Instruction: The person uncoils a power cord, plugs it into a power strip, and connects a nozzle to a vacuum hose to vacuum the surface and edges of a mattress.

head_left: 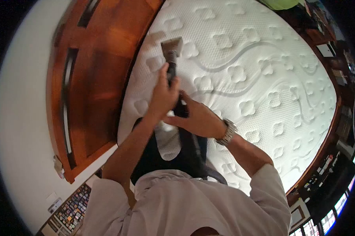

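A vacuum cleaner wand with a wide flat nozzle [172,46] reaches out over the white quilted mattress [246,72], its nozzle down at the surface near the headboard side. My left hand [164,95] is closed around the black tube of the wand, fingers pointing along it towards the nozzle. Behind it, my right hand [201,120], with a metal-band watch [226,132] on the wrist, grips the black rear end of the wand. A dark hose [190,146] runs back from there past my legs. Part of the grip is hidden by my fingers.
A reddish wooden headboard [102,74] borders the mattress on the left, against a pale wall [24,102]. A board of small colourful items [73,206] lies at lower left. Dark furniture [331,188] with assorted things stands along the right. Something green [281,3] shows at the top.
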